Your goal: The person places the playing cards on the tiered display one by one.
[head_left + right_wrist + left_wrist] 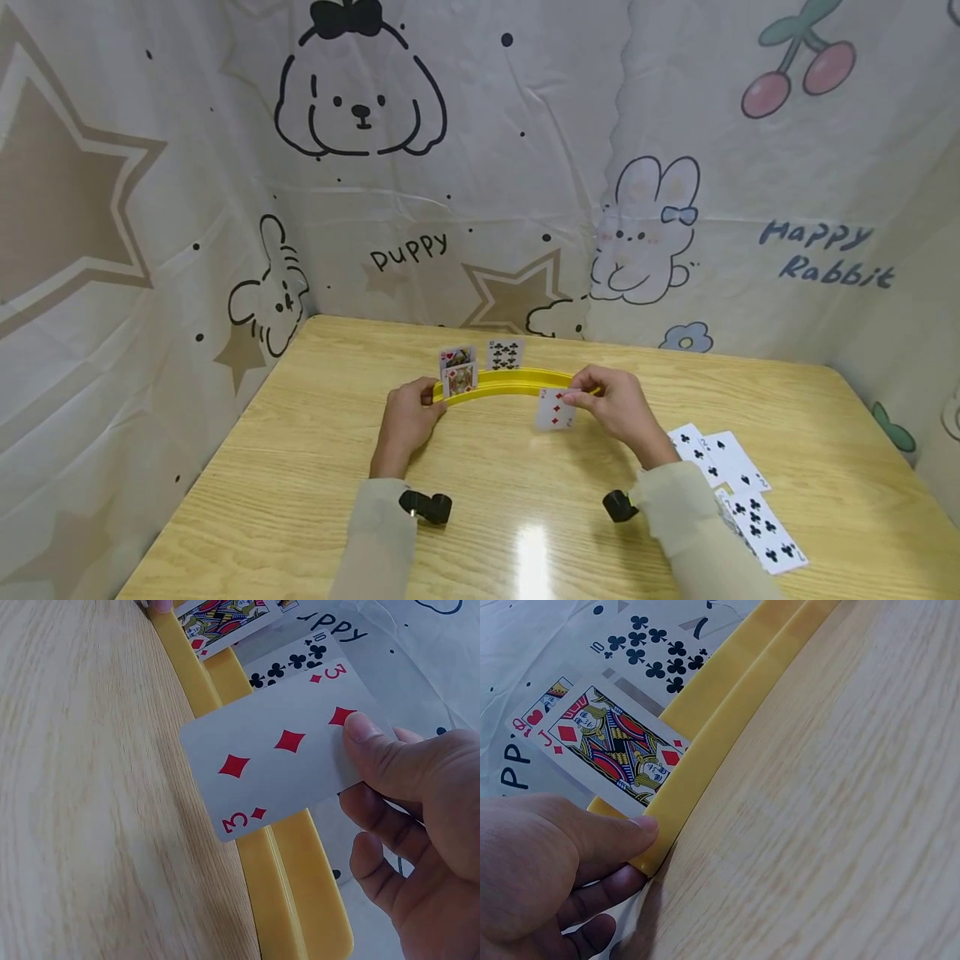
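A curved yellow card holder with stepped slots stands on the table. My left hand grips its left end, thumb on the front edge, as the left wrist view shows. Beside that thumb the jack of diamonds stands in the front slot, partly covering a red queen of hearts behind it. Farther along the back, the ten of clubs stands upright. Between thumb and fingers my right hand pinches the three of diamonds, held in front of the holder's right part and tilted in the right wrist view.
Right of my right forearm, face-up cards lie on the wooden table: a two of spades, a seven of clubs and another clubs card, partly overlapping. A printed curtain hangs behind the table's back edge.
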`<state>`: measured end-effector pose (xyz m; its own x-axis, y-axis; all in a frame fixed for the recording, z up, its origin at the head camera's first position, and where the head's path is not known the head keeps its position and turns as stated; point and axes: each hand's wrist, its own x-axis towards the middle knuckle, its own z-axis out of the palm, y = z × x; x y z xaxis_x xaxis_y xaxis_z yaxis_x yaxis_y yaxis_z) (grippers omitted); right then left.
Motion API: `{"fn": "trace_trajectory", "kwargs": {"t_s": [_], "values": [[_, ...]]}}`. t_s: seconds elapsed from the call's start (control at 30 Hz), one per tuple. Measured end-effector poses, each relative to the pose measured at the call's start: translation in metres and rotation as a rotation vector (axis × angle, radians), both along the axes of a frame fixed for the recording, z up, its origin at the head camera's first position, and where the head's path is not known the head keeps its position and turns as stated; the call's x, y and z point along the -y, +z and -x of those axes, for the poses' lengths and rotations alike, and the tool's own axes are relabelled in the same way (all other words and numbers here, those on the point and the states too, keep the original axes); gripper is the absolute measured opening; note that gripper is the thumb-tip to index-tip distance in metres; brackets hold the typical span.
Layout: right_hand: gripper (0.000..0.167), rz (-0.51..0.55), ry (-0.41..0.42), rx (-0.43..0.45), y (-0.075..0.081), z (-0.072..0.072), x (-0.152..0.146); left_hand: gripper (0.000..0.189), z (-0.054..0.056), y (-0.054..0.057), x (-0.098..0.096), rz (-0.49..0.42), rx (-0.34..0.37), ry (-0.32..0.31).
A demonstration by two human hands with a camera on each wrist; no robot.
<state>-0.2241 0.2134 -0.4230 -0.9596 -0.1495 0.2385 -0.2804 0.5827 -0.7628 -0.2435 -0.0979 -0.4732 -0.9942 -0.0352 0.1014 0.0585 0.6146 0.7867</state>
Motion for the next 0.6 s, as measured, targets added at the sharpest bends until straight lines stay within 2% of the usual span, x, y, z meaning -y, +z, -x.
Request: {"fn": "trace_trajectory", "kwargs": {"t_s": [0.6], "values": [[0.009,0.014,-0.002,-0.004,0.000,0.019,0.022,0.036,0.001,-0.001,0.002,-0.004,-0.009,-0.009]]}}
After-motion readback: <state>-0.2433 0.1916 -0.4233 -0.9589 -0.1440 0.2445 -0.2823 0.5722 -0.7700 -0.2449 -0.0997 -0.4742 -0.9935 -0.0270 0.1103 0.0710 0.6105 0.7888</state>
